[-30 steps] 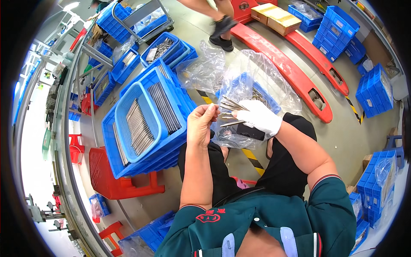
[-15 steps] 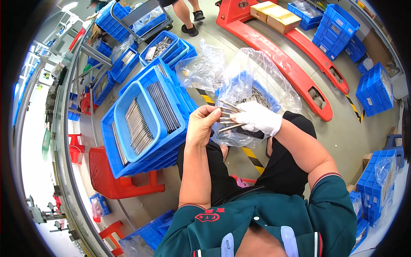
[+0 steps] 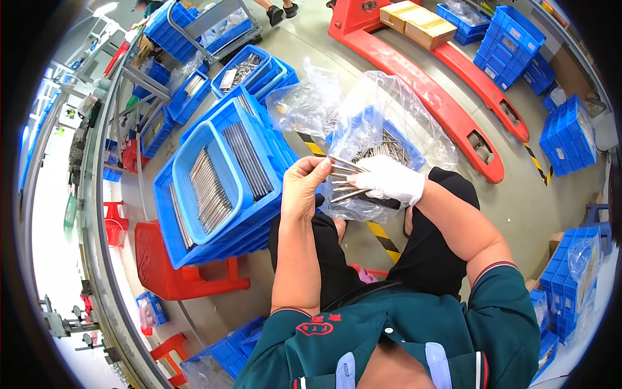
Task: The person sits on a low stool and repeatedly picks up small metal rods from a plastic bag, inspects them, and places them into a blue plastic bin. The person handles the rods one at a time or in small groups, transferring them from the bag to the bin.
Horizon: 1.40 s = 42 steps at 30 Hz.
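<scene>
Many rods (image 3: 208, 188) in light-blue basket (image 3: 227, 170)

Handful of skinny metal rods, fanned out like a bad hand of cards
So these metal rods (image 3: 350, 194) are slim, straight and shiny silver-grey, some looking darker than others. They're bunched in the gloved right hand (image 3: 392, 179), free ends poking out left and spread apart: top one slopes up to the left, bottom one slopes down. Tips sit right by the bare left hand's (image 3: 304, 181) thumb and fingers, can't tell if they're actually pinched. Exact count's tough, they overlap.
</scene>
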Available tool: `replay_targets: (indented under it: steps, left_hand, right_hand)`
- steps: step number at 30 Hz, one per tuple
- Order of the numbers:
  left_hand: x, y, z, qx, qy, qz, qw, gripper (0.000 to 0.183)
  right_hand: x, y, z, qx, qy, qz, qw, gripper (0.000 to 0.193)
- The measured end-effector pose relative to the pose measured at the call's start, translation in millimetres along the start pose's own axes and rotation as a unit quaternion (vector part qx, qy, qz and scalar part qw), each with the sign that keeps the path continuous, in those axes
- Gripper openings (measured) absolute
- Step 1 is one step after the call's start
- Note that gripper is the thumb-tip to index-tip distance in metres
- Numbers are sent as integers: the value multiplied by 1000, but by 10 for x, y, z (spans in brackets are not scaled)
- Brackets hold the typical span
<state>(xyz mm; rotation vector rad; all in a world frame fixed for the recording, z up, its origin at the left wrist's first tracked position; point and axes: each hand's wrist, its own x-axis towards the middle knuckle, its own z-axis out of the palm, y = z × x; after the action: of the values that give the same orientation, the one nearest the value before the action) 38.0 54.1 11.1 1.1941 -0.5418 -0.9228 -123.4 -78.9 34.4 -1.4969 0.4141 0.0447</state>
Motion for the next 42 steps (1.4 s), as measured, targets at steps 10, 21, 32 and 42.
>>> replay_targets:
  steps: [10,21,32,42]
  left_hand:
    - [-41,44,-16,17,-7,3,1000,15]
    - [-50,-22,45,-122,-46,-15,991,13]
    - [-8,-69,33,-158,-52,-59,984,15]
    - [-15,-147,61,-212,-49,-75,973,11]
  right_hand:
    - [-37,-94,37,-140,19,-11,990,36]
    - [-117,-165,109,-72,28,-9,997,37]
    - [-28,1,42,-81,40,-43,995,35]
    - [-39,-13,68,-122,63,-27,990,36]
